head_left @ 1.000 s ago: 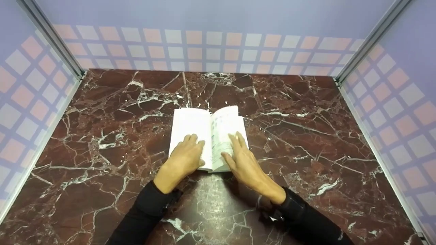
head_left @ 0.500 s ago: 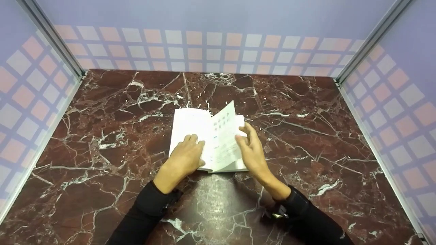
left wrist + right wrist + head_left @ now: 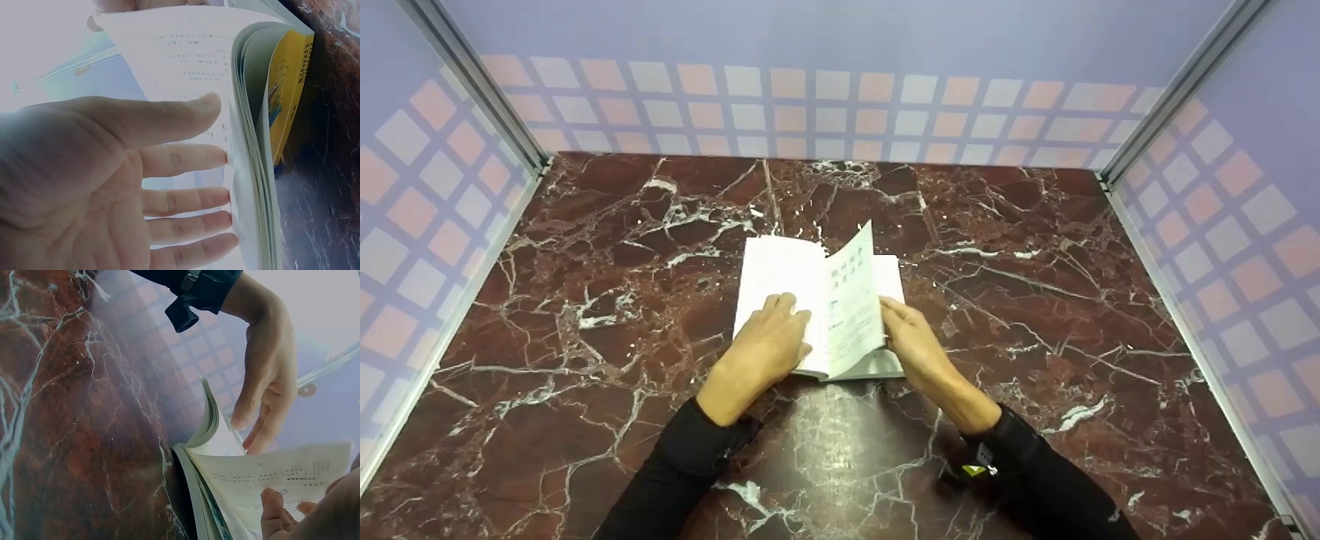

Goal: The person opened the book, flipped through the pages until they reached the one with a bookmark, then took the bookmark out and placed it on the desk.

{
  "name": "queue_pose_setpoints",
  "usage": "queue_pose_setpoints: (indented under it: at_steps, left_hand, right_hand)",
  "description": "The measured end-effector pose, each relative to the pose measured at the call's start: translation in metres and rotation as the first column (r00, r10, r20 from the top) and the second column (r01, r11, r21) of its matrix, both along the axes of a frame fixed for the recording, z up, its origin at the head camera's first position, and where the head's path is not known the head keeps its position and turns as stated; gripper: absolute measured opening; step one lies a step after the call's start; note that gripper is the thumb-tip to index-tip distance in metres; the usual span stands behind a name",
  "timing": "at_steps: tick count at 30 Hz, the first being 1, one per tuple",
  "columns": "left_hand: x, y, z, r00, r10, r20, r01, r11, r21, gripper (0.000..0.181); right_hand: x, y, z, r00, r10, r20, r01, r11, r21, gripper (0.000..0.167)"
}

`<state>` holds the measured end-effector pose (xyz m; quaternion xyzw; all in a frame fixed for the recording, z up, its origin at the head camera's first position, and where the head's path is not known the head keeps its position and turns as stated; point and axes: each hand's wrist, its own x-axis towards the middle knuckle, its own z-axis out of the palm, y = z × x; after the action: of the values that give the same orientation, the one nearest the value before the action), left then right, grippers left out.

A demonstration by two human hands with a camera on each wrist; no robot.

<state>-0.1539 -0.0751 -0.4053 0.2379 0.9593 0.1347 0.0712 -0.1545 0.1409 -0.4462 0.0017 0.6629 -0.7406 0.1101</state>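
An open book point(image 3: 780, 270) lies in the middle of the table, with a single printed page point(image 3: 851, 300) standing tilted up near its spine. My left hand point(image 3: 769, 337) rests on the left-hand pages; in the left wrist view its fingers point(image 3: 185, 163) are straight against the paper. The right hand point(image 3: 919, 341) is at the raised page's right edge, fingertips behind the sheet and partly hidden by it. In the right wrist view the right thumb point(image 3: 271, 503) is near the printed sheet. A yellow cover point(image 3: 289, 84) shows under the pages.
A dark red marbled table point(image 3: 622, 337) surrounds the book. Lilac panels with pink and white squares point(image 3: 830, 120) wall it at the back and both sides. Black sleeves with wrist-worn gear point(image 3: 1009, 442) cover both forearms.
The right hand lay on the right-hand page, moved off to its right edge as the page rose, then slid its fingers behind the raised sheet. My left hand has stayed almost still.
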Motion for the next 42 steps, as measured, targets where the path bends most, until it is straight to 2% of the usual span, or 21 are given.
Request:
queue_pose_setpoints:
  at_steps: [5,9,14,16,19,22,26,30,36,42]
  left_hand:
    - [0.0,-0.001,-0.001,0.999,-0.002,-0.046,0.003,1.0,0.014,0.024]
    - [-0.001,-0.001,-0.001,0.999,0.019,-0.031,-0.019,1.0,0.014,0.023]
    - [-0.001,-0.002,0.001,0.999,0.034,-0.021,-0.034,0.999,0.003,0.026]
    - [0.0,-0.003,0.002,0.999,0.035,-0.036,-0.035,0.999,0.005,0.027]
    - [0.0,-0.003,0.003,0.998,0.049,-0.041,-0.048,0.999,0.016,0.028]
    - [-0.001,-0.004,0.004,0.997,0.064,-0.035,-0.064,0.998,0.021,0.025]
    - [-0.002,-0.007,0.004,0.996,0.063,-0.058,-0.062,0.998,0.032,0.015]
    - [-0.003,-0.011,0.004,0.994,0.046,-0.098,-0.041,0.998,0.049,0.021]
    - [-0.005,-0.018,0.008,0.996,0.043,-0.082,-0.037,0.997,0.071,0.013]
    - [-0.008,-0.024,0.015,0.998,0.04,-0.055,-0.037,0.998,0.049,0.017]
  right_hand:
    - [0.002,-0.002,-0.001,0.999,0.049,-0.01,-0.048,0.995,0.087,0.038]
    - [0.005,-0.003,-0.004,0.995,0.101,-0.021,-0.097,0.984,0.149,0.038]
    - [0.009,-0.007,-0.009,0.98,0.164,-0.115,-0.124,0.948,0.292,0.041]
    - [0.01,-0.008,-0.013,0.966,0.186,-0.182,-0.112,0.928,0.356,0.043]
    - [0.013,-0.009,-0.017,0.934,0.229,-0.276,-0.093,0.898,0.429,0.045]
    - [0.014,-0.009,-0.021,0.889,0.297,-0.348,-0.093,0.862,0.498,0.047]
    - [0.016,-0.009,-0.023,0.835,0.402,-0.375,-0.136,0.812,0.567,0.051]
    - [0.019,-0.01,-0.023,0.796,0.466,-0.385,-0.15,0.769,0.621,0.053]
    - [0.021,-0.01,-0.023,0.764,0.516,-0.387,-0.143,0.72,0.679,0.052]
    - [0.023,-0.011,-0.022,0.755,0.543,-0.367,-0.159,0.695,0.702,0.053]
